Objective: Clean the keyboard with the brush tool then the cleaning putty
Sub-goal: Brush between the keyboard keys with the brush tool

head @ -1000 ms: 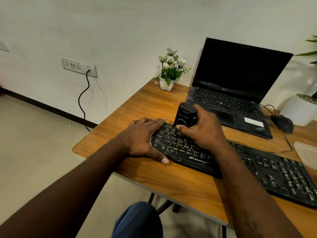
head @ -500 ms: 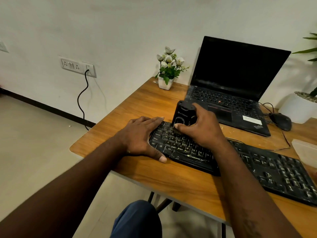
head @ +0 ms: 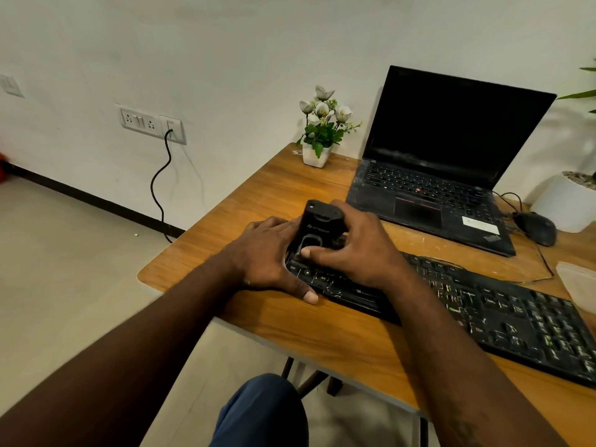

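Black brush tool [head: 317,227], gripped in my right hand [head: 351,253], meets the keyboard [head: 483,304] near the left edge of the desk [head: 258,195]; my flat, straight-fingered left hand [head: 267,256] likely steadies the keyboard.

Brush tool [head: 317,225] has shifted left along the keyboard [head: 483,304], now over the far-left keys rather than a few columns in. Right hand [head: 358,253] came across with it, thumb lower on the tool's near face. Gap to the left hand [head: 264,253] has closed; the tool now hides its fingertips.
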`<state>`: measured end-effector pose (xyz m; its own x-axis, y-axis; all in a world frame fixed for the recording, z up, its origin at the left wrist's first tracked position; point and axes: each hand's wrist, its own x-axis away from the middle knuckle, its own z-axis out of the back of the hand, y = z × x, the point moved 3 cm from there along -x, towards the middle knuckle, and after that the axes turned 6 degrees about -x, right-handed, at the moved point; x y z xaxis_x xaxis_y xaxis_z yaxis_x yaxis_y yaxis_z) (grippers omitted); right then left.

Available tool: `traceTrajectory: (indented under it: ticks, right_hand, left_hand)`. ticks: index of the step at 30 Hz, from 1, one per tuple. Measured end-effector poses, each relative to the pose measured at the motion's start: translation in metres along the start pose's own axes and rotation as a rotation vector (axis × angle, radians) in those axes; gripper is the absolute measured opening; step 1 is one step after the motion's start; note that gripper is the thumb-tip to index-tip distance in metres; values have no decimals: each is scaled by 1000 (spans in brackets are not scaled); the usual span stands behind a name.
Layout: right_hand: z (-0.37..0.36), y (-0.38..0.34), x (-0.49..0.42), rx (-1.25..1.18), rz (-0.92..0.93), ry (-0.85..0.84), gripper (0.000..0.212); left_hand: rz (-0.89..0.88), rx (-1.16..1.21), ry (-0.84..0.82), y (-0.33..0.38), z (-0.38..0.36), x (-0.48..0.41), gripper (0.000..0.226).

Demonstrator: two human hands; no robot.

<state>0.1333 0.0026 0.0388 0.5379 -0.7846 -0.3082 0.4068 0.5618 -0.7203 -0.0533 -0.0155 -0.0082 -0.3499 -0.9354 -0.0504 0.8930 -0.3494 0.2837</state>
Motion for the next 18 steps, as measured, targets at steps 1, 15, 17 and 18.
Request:
traceTrajectory:
  ticks: [1,15,17,18]
  right_hand:
    - [-8,-4,0,9,36,-26,46]
    - [47,-18,41,382,-83,-179,51]
    - [31,-23,32,392,-39,-152,43]
    - [20,-25,27,390,-8,-134,41]
  left_hand:
    - [-10,7,5,1,1,0,108]
    - [57,17,-35,3,1,2,156]
    - [43,22,-25,3,1,2,156]
    - [37,21,-23,3,1,2,154]
